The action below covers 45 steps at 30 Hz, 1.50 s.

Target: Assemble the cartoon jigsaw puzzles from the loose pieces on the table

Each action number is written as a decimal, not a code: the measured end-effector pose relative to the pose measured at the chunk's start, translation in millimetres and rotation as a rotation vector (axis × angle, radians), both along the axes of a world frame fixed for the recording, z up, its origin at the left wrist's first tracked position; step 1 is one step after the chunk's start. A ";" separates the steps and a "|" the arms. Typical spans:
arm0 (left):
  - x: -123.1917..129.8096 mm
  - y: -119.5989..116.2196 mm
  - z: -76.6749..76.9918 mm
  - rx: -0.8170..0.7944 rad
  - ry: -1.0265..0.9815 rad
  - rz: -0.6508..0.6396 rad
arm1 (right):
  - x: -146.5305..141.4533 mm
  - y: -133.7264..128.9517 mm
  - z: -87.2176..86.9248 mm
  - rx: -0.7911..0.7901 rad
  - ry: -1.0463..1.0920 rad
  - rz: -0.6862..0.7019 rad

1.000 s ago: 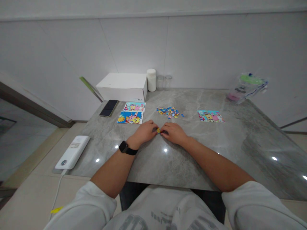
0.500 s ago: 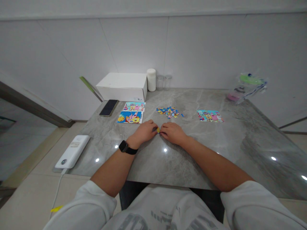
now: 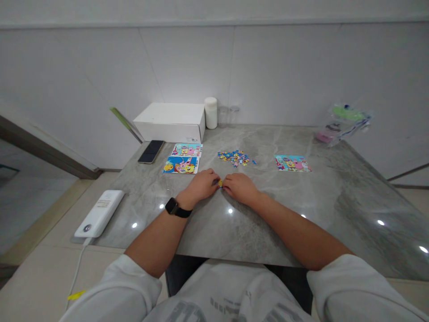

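Early days, I'd say: left hand (image 3: 204, 184) is pinching a small yellow puzzle bit (image 3: 220, 183) just below frame centre, right hand (image 3: 240, 186) right up against it, can't tell if gripping. The loose pile (image 3: 236, 157) above looks unjoined.

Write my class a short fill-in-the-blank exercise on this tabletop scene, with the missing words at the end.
1. The black watch is worn on the ____ arm.
2. The left hand and right hand meet at a small, mainly ____ piece.
3. The white bottle stands between the clear glasses and the white ____.

Missing words: left; yellow; box.
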<state>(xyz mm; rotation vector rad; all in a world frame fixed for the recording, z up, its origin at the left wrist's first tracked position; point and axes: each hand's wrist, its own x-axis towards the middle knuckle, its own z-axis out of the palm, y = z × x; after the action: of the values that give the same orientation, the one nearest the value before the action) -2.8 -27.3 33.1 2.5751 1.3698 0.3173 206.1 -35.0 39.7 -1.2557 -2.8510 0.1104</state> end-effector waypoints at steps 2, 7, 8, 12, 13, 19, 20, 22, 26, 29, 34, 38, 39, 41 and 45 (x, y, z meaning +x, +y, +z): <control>0.4 -0.2 0.8 0.002 0.004 0.007 | -1.4 -0.9 0.4 0.000 0.001 -0.033; -0.1 0.8 -0.1 -0.007 -0.004 0.012 | 0.6 0.7 -9.1 -0.021 0.084 -0.038; -0.3 1.1 -0.5 -0.006 -0.006 0.011 | 2.1 1.8 -12.2 -0.033 0.130 -0.033; -1.1 1.7 -1.1 -0.009 -0.005 0.013 | 13.2 11.6 -17.1 -0.046 0.341 -0.073; -1.2 1.8 -1.0 -0.015 -0.006 0.013 | 18.0 15.9 -14.2 -0.039 0.385 -0.097; -2.7 2.9 -1.3 -0.035 -0.017 0.007 | 67.9 41.3 27.7 0.033 0.452 -0.251; -2.9 3.0 -1.4 -0.038 -0.016 0.006 | 77.7 42.1 32.4 0.026 0.420 -0.266; -3.3 3.1 -1.5 -0.045 -0.013 0.003 | 95.6 38.8 34.8 -0.032 0.333 -0.264; -3.7 3.9 -3.0 -0.047 -0.022 0.002 | 119.6 19.2 16.9 -0.193 0.210 -0.187; -4.5 5.1 -5.9 -0.045 -0.040 0.006 | 127.2 5.0 -0.9 -0.242 0.222 -0.168; -6.4 7.1 -9.6 -0.067 -0.083 0.016 | 129.3 -2.1 -16.2 -0.237 0.303 -0.154; -6.6 8.0 -8.6 -0.105 -0.114 0.025 | 129.0 -0.8 -19.9 -0.217 0.352 -0.174; -6.6 8.3 -8.3 -0.110 -0.123 0.028 | 129.0 -0.6 -20.7 -0.214 0.362 -0.183; -6.8 9.2 -8.5 -0.116 -0.141 0.029 | 128.9 -0.5 -22.2 -0.205 0.381 -0.200; -9.3 13.0 -13.6 -0.132 -0.189 0.017 | 128.8 -0.9 -24.5 -0.216 0.432 -0.226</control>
<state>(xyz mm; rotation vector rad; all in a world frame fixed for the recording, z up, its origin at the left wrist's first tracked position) -12.2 -14.4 19.4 2.3609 1.2996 0.4452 334.9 -35.8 15.2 -1.3784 -2.3632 0.6160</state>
